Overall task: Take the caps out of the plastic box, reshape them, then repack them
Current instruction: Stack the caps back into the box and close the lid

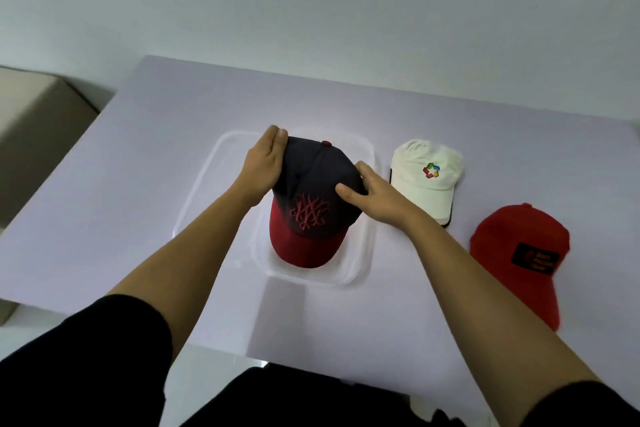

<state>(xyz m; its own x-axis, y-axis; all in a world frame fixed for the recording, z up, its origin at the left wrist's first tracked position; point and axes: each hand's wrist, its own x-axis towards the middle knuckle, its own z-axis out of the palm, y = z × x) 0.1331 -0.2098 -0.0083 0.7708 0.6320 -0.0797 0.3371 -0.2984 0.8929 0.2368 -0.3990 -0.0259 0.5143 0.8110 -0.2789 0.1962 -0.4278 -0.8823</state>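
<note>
Clasping dark cap [311, 204] with left hand [266, 163], right hand [372, 196] over plastic box [221, 156]; leaving white cap [426, 163], red cap [512, 232] unpacked at 3 o'clock.

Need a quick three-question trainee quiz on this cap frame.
1. True or false: both the left hand and the right hand hold the dark navy fabric cap with the red brim.
2. How many caps lie on the lilac table, outside the clear plastic box?
3. Which lies nearer the box? A: white fabric cap with colourful logo. B: red fabric cap with black patch.
Key: 1 true; 2 two; 3 A.
</note>
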